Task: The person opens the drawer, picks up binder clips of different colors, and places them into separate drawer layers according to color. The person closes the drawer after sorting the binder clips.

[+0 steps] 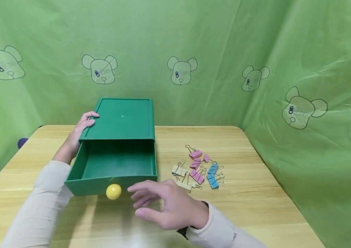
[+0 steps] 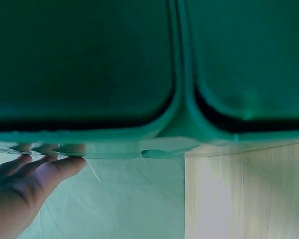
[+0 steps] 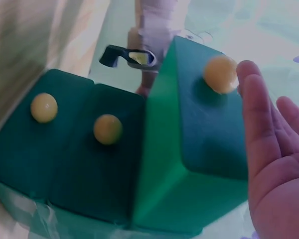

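Observation:
A green drawer cabinet point(image 1: 123, 117) stands on the table with its top drawer point(image 1: 110, 186) pulled out. Inside, the visible part of that drawer holds nothing. A round yellow knob point(image 1: 114, 191) sits on its front. My left hand point(image 1: 81, 132) rests against the cabinet's left side, fingertips at the top edge; the left wrist view shows its straight fingers point(image 2: 60, 168) along the green wall. Just right of the knob, my right hand point(image 1: 169, 203) hovers with loosely bent fingers, holding nothing. Two lower drawers with yellow knobs point(image 3: 108, 129) look closed in the right wrist view.
Several binder clips lie right of the cabinet: pink ones point(image 1: 196, 176), blue ones point(image 1: 212, 181) and cream ones point(image 1: 179, 171). Green curtains point(image 1: 212, 41) with bear-head drawings hang behind and beside the wooden table point(image 1: 250, 193).

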### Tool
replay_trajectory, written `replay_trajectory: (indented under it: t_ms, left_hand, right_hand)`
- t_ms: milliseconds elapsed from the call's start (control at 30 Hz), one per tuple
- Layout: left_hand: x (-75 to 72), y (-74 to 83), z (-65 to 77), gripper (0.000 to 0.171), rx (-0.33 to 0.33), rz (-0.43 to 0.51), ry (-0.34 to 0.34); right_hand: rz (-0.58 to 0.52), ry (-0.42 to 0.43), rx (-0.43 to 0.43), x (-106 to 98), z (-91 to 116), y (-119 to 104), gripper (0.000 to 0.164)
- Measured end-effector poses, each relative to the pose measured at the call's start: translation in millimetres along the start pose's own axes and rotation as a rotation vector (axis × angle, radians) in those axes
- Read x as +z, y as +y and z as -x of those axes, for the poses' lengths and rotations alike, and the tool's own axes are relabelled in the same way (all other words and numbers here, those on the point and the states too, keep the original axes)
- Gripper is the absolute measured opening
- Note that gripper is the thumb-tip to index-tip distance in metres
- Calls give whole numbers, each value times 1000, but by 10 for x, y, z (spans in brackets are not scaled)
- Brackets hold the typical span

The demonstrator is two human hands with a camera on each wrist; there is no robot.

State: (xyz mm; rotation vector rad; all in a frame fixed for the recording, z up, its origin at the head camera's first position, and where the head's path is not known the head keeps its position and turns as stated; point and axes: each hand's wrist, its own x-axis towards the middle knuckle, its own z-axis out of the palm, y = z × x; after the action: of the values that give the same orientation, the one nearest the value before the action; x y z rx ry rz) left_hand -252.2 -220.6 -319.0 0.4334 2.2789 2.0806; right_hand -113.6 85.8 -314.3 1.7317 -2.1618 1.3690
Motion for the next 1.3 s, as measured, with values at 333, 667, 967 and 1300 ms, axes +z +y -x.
replay_trajectory:
  t_ms: [333, 667, 967, 1300]
  left_hand:
    - [-18, 4, 13, 27, -8, -12, 3]
    - [-34, -15, -5, 26, -8, -4, 9]
    - [-15, -11, 8, 26, -9, 12, 6]
    - [3, -1, 4, 26, -7, 22, -6]
  right_hand:
    - [65, 208, -131, -229, 103, 58, 25]
    - [247, 358, 36, -477, 247, 384, 22]
    - [464, 421, 278, -580, 476, 798, 20]
    - [621, 353, 582, -666, 726, 1092, 26]
